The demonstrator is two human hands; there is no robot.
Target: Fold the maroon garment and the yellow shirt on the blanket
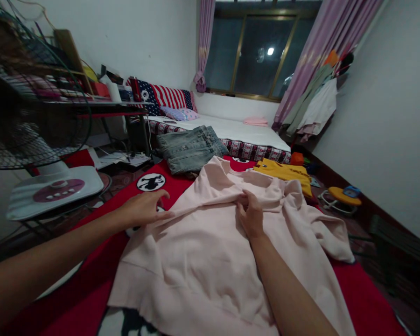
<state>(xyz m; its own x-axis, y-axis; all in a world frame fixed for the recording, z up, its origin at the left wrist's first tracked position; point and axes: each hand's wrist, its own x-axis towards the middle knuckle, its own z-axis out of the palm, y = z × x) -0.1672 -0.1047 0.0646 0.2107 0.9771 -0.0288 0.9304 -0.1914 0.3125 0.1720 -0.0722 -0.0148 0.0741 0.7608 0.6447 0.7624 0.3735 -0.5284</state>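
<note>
A pale pink sweatshirt lies spread on the red patterned blanket, its neckline at the far side. One sleeve is laid across the chest from the left, and the other reaches out to the right. My right hand pinches the cloth near the middle of the chest, at the end of the fold. At the sweatshirt's left edge is my left hand, thumb and fingers apart in a curve. Its lower fingertip meets or nearly meets the cloth; I cannot tell which.
Beyond the sweatshirt lie a folded denim jacket and a yellow garment. A fan and a desk stand on the left. A bed is under the window. A yellow stool stands at right.
</note>
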